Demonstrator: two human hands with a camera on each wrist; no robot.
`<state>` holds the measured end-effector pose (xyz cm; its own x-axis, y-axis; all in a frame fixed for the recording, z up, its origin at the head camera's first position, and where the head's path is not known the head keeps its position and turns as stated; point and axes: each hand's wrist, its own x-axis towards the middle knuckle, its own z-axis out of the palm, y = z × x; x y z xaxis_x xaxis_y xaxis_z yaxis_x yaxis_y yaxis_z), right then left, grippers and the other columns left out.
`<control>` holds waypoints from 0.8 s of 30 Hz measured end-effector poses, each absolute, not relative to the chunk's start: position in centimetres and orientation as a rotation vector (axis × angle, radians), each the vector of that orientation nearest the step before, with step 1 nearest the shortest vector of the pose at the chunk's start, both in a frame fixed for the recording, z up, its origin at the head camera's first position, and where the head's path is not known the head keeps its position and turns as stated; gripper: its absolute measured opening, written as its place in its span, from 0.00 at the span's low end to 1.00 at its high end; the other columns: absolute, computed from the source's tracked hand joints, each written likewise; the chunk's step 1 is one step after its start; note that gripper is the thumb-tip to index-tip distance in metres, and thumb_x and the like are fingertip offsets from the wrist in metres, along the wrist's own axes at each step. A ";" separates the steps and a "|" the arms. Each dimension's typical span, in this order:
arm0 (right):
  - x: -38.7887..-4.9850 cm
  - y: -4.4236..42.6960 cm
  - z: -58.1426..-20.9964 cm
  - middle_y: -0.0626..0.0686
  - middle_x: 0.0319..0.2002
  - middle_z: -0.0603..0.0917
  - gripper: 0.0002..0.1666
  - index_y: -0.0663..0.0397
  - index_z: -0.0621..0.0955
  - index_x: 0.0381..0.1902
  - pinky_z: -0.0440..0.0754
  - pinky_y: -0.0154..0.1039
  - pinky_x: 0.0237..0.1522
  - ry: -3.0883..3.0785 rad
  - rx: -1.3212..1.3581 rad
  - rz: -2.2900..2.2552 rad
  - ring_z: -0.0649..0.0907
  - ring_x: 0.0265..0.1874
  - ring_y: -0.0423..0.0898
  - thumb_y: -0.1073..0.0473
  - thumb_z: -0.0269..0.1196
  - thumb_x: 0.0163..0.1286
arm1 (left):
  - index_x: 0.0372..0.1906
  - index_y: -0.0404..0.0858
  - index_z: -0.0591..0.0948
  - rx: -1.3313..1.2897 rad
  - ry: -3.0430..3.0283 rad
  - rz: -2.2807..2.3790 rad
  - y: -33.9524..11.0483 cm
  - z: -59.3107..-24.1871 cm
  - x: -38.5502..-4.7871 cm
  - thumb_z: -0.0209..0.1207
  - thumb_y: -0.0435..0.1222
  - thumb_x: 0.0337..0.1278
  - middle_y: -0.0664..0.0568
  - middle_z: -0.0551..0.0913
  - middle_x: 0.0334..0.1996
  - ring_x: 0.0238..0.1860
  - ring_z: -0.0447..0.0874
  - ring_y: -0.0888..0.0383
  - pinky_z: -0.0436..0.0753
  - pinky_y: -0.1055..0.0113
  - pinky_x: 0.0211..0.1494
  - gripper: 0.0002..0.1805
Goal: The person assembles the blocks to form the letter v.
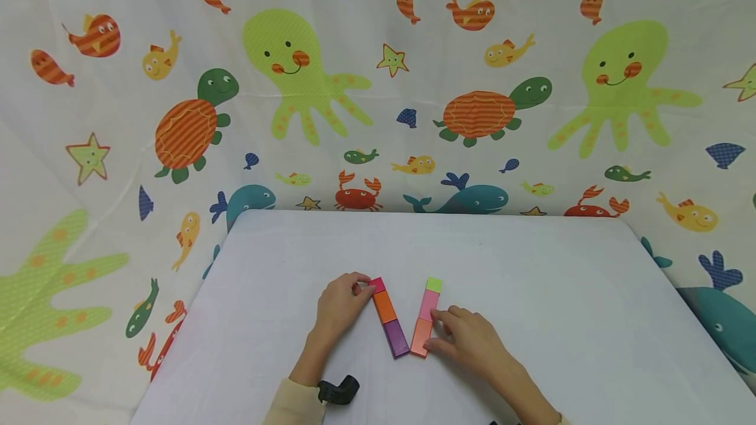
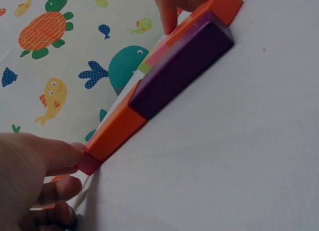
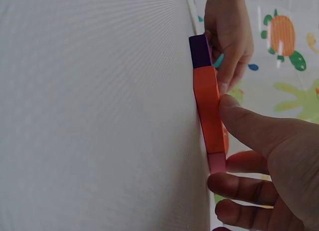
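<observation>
My left hand (image 1: 339,307) pinches a small red block (image 1: 377,285) at the far end of a slanted row. An orange block (image 1: 384,307) and a purple block (image 1: 396,338) follow it toward me. Beside them a second row holds a small green block (image 1: 434,284), a pink block (image 1: 429,305) and a salmon block (image 1: 421,338). The rows' near ends almost meet, making a V. Along the second row's right side, my right hand (image 1: 469,340) touches with loosely bent fingers. In the right wrist view its thumb (image 3: 232,104) rests against the salmon block.
All blocks lie on a white-covered table (image 1: 531,267). A cloth printed with sea animals (image 1: 354,97) hangs behind and at both sides. A black wrist strap device (image 1: 339,390) sits on the left wrist.
</observation>
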<state>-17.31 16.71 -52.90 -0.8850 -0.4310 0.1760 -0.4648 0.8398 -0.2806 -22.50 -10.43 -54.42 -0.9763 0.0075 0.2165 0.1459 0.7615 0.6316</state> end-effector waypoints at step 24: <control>-17.3 16.7 -53.0 0.38 0.27 0.73 0.32 0.48 0.85 0.52 0.71 0.33 0.31 -2.911 0.715 0.461 0.69 0.27 0.33 0.34 0.70 0.58 | 0.43 0.45 0.87 -0.124 -2.758 -0.995 -10.4 -54.7 -22.5 0.66 0.45 0.60 0.59 0.75 0.22 0.23 0.66 0.65 0.66 0.72 0.25 0.11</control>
